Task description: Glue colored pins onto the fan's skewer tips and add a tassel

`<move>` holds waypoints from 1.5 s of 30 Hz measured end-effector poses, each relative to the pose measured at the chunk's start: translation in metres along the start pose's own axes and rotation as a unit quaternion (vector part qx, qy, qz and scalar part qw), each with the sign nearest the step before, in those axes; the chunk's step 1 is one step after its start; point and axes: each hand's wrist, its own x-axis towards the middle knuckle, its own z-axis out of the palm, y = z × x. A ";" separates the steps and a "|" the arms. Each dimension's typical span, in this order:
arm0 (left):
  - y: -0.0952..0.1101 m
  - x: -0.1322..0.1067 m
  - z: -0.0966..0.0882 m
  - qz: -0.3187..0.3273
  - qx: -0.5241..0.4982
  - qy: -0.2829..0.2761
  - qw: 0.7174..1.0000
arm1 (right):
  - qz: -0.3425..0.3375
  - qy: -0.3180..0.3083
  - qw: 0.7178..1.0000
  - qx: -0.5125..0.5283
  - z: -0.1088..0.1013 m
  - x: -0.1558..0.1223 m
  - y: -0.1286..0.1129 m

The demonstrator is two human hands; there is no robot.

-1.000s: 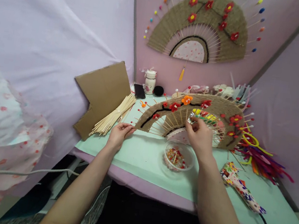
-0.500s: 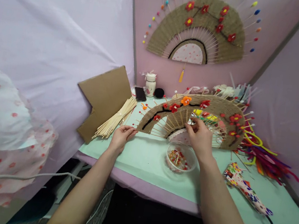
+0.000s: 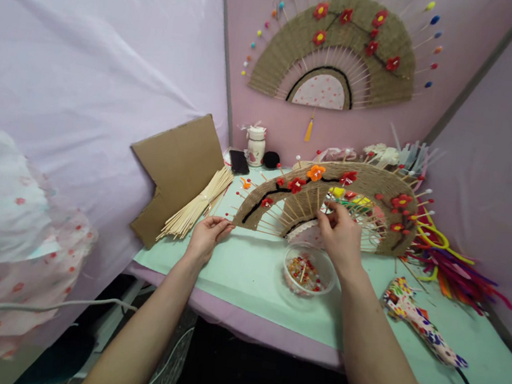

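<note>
Pale green desk (image 3: 248,274) below us, and on it is the flower-decked twine fan (image 3: 306,196), its left corner pinched in the left hand (image 3: 206,236) while the right hand (image 3: 340,230), fingers drawn in narrow, is at the fan's middle, and whether it grips anything I can't tell! Just in front, a clear bowl (image 3: 327,279) with beads (image 3: 305,273); leftward, bundled sticks (image 3: 196,204) beside cardboard (image 3: 182,168); up on the pink wall (image 3: 371,129), another fan (image 3: 352,30)!

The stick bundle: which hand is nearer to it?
Left. The left hand is close beside the stick bundle; the right hand is farther off, near the middle of the fan.
</note>
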 end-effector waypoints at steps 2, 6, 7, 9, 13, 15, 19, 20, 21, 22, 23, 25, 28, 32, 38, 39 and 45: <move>0.000 0.000 0.000 -0.001 -0.001 0.000 1.000 | 0.005 -0.005 1.000 0.007 0.000 0.000 0.001; 0.000 0.000 0.000 -0.001 -0.002 -0.002 1.000 | 0.006 -0.009 1.000 0.015 0.000 0.000 0.001; 0.000 0.000 0.000 -0.001 -0.003 -0.003 1.000 | 0.005 -0.009 1.000 0.016 0.000 -0.001 0.001; 0.001 0.000 0.000 -0.001 -0.003 -0.003 1.000 | 0.005 -0.007 1.000 0.016 -0.001 -0.001 0.000; 0.001 0.000 0.000 0.000 -0.001 -0.002 1.000 | 0.003 -0.006 1.000 0.020 0.000 -0.001 0.002; 0.001 0.000 0.000 0.002 0.001 -0.001 1.000 | 0.003 -0.006 1.000 0.019 0.000 -0.001 0.003; 0.000 0.001 0.000 0.005 0.003 -0.001 1.000 | 0.005 -0.010 1.000 0.021 0.000 -0.001 0.003; 0.000 0.001 0.000 0.005 0.004 -0.002 1.000 | 0.006 -0.010 1.000 0.021 0.000 -0.001 0.003; 0.000 0.001 0.000 0.005 0.005 -0.002 1.000 | 0.007 -0.009 1.000 0.020 0.000 -0.001 0.003; 0.000 0.001 0.000 0.005 0.006 -0.003 1.000 | 0.007 -0.009 1.000 0.019 0.000 -0.001 0.003; 0.000 0.001 0.000 0.004 0.007 -0.003 1.000 | 0.006 -0.008 1.000 0.018 0.000 -0.001 0.003; 0.001 0.000 0.000 0.005 0.009 -0.005 1.000 | 0.005 -0.008 1.000 0.019 0.000 -0.001 0.002; 0.001 0.000 0.000 0.005 0.009 -0.005 1.000 | 0.003 -0.007 1.000 0.017 -0.001 -0.001 0.002; 0.000 0.000 0.000 0.003 0.008 -0.003 1.000 | 0.003 -0.008 1.000 0.011 -0.002 -0.001 0.001; 0.000 0.001 0.000 0.003 0.011 -0.003 1.000 | 0.004 -0.010 1.000 0.014 -0.002 -0.001 -0.001; 0.000 0.001 0.000 0.003 0.011 -0.003 1.000 | 0.005 -0.010 1.000 0.015 -0.002 -0.001 -0.001; 0.001 0.000 0.001 -0.002 0.010 -0.002 1.000 | 0.005 -0.007 1.000 0.014 -0.001 -0.002 0.000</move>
